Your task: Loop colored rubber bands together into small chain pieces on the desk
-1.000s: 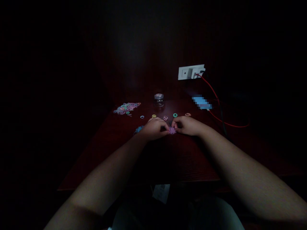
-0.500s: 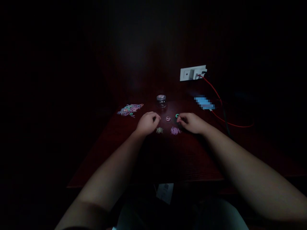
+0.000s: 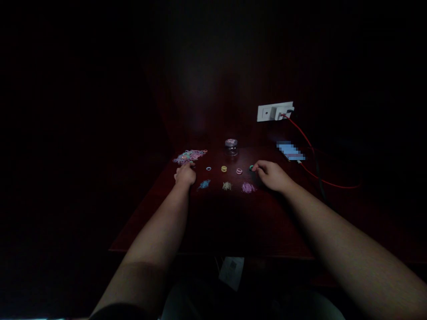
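My left hand (image 3: 186, 174) reaches to the near edge of a pile of mixed pastel elastic bands (image 3: 190, 156), its fingers partly stretched out over the table. My right hand (image 3: 271, 174) has its fingertips closed at a small green hair tie (image 3: 251, 168). Between my hands lie a pale blue hair tie (image 3: 208, 169), yellow hair ties (image 3: 223, 169) and pink hair ties (image 3: 239, 171). Nearer to me are small heaps of blue bands (image 3: 204, 184), yellowish bands (image 3: 227, 186) and purple bands (image 3: 248, 187).
A clear round jar (image 3: 231, 146) stands toward the back of the dark red table (image 3: 213, 222). At right lies a phone (image 3: 291, 151) on a red cable (image 3: 328, 181) that runs to a charger in the wall socket (image 3: 274, 111). A pale paper (image 3: 231, 272) shows below the table edge.
My left hand has moved left to the mixed pile, uncovering the blue heap and the blue and yellow ties. My right hand stays by the green tie. The view has shifted slightly.
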A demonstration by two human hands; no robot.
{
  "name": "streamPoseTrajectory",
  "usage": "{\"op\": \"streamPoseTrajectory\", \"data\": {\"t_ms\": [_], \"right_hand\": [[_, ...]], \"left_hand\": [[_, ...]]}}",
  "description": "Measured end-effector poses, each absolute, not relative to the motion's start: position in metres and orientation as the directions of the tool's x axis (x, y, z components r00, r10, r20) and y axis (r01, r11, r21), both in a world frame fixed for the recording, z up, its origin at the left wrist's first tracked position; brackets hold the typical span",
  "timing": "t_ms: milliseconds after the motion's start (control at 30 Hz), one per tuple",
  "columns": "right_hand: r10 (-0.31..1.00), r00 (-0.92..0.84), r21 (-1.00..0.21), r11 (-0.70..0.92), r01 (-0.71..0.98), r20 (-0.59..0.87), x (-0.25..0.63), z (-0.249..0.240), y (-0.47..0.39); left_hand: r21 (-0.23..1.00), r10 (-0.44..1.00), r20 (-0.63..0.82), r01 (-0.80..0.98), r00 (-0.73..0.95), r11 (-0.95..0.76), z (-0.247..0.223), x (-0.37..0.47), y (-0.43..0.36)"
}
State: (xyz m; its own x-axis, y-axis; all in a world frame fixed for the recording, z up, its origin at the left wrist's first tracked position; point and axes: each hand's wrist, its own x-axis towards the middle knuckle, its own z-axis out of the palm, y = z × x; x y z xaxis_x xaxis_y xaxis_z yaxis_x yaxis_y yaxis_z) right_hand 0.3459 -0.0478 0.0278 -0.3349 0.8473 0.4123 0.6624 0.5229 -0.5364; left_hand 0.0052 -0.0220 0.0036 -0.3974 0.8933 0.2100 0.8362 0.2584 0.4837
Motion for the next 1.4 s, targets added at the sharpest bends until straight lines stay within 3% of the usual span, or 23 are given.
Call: {"op": "streamPoseTrajectory", "data": {"t_ms": [400,900,1167,1233,1300,1400], "right_hand": [[0.847,-0.324,-0.519,0.518,0.680,0.421,0.341,0.025,-0.049],[0.801,-0.325,-0.549,0.587,0.595,0.503,0.337,0.027,-0.052],[0.797,-0.341,-0.518,0.590,0.619,0.499,0.330,0.032,-0.059],[0.772,-0.367,-0.514,0.625,0.587,0.519,0.328,0.033,-0.060],[0.734,-0.398,-0.506,0.673,0.540,0.550,0.326,0.033,-0.061],[0.698,-0.417,-0.515,0.714,0.475,0.583,0.325,0.034,-0.063]], "left_hand": [[0.433,0.886,0.237,0.860,-0.398,0.271,0.003,0.011,-0.020],[0.558,0.864,0.363,0.824,-0.348,0.097,-0.001,0.005,-0.023],[0.664,0.833,0.523,0.699,-0.179,-0.267,0.007,0.036,-0.032],[0.721,0.788,0.607,0.489,-0.103,-0.491,0.011,0.055,-0.039],[0.703,0.759,0.651,0.382,-0.007,-0.599,0.015,0.073,-0.047],[0.637,0.726,0.675,0.392,0.132,-0.664,0.021,0.092,-0.059]]}}
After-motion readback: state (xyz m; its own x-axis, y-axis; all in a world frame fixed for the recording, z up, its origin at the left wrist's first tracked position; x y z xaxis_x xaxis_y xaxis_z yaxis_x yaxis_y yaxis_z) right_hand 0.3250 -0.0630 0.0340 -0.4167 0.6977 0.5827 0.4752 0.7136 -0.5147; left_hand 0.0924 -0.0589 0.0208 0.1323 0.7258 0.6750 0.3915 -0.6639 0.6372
